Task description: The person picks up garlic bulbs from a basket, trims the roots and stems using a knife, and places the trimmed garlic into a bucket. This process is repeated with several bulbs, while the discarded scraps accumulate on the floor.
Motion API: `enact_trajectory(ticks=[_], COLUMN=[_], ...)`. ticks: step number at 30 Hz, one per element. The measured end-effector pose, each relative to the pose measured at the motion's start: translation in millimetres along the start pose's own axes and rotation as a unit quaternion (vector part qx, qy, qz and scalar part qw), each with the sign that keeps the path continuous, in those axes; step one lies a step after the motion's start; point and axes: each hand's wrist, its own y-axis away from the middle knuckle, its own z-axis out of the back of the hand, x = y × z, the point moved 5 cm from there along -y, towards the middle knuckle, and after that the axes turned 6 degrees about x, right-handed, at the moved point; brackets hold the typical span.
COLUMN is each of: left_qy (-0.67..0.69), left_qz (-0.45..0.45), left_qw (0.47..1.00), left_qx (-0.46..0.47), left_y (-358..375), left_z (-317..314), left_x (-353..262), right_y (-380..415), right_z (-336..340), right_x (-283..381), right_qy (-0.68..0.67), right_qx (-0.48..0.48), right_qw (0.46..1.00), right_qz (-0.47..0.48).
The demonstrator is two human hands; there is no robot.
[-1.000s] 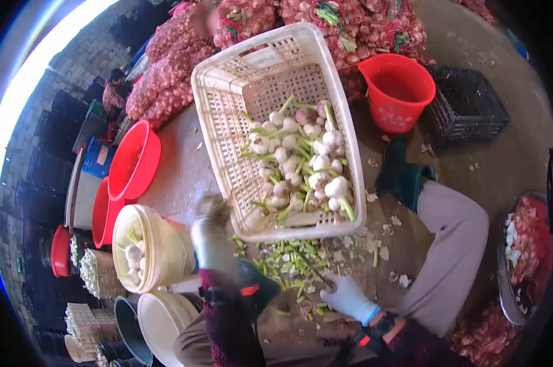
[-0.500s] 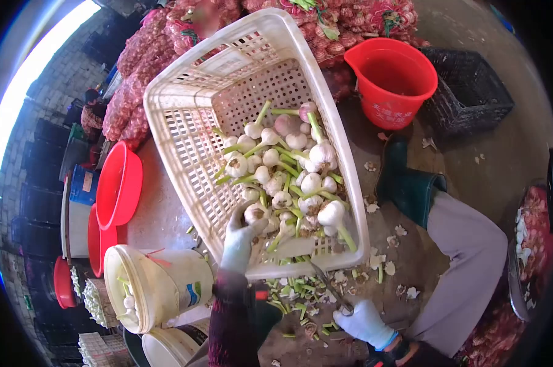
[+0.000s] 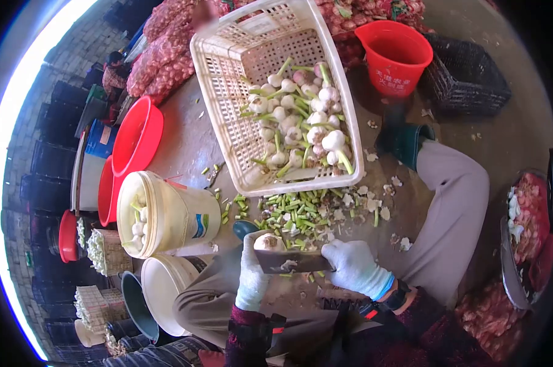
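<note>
A garlic bulb [image 3: 269,243] is gripped by the gloved fingers of my left hand [image 3: 252,278], low in the middle of the view. Closed around the handle end of a knife is my gloved right hand [image 3: 359,267]. The wide dark blade of the knife [image 3: 295,262] lies across the near side of the bulb, its far end by my left fingers. Beyond both hands, a white plastic basket [image 3: 224,131] holds several garlic bulbs [image 3: 279,113] with green stems. Cut green stem pieces [image 3: 298,211] lie on the floor between the basket and my hands.
Left of my hands stands a cream bucket [image 3: 175,214] with garlic inside, beside a white bucket [image 3: 163,287] and red basins [image 3: 138,134]. A red bucket [image 3: 399,55] and a black crate [image 3: 466,79] are at the back right. Mesh sacks [image 3: 166,55] and a seated person [image 3: 114,76] are farther back.
My left hand has come out of the basket with a garlic bulb, back near my body. My right hand has raised the knife to the bulb. The basket appears higher in the view.
</note>
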Motion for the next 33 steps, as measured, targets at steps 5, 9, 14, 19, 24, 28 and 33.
enact_trajectory(ticks=[5, 9, 14, 19, 24, 28, 33], left_qy=[0.002, 0.081, 0.057, 0.072, -0.093, 0.276, 0.440], left_qz=[0.021, 0.060, 0.052, -0.044, -0.007, 0.005, -0.025], left_qw=[0.999, 0.994, 0.995, 0.994, 0.991, 0.952, 0.889], left_qx=[-0.030, -0.044, -0.070, -0.063, -0.099, -0.133, -0.128], left_y=[-3, -13, -19, -9, -20, -29, -47], left_z=[-1, -6, -7, -5, -2, -2, -39], left_x=[16, 36, 58, 12, 19, 36, 44], right_y=[4, -2, -6, 1, 7, -3, -28], right_z=[-9, -28, -51, -71, -45, -35, -52], right_x=[-8, -33, -56, -124, -76, -53, -45], right_qy=[0.007, 0.018, 0.019, 0.037, -0.046, -0.213, -0.286], right_qx=[0.016, 0.037, 0.036, 0.201, 0.144, -0.058, -0.028], right_qw=[1.000, 0.999, 0.998, 0.936, 0.937, 0.940, 0.934], right_qz=[-0.001, -0.031, -0.041, -0.287, -0.314, -0.260, -0.214])
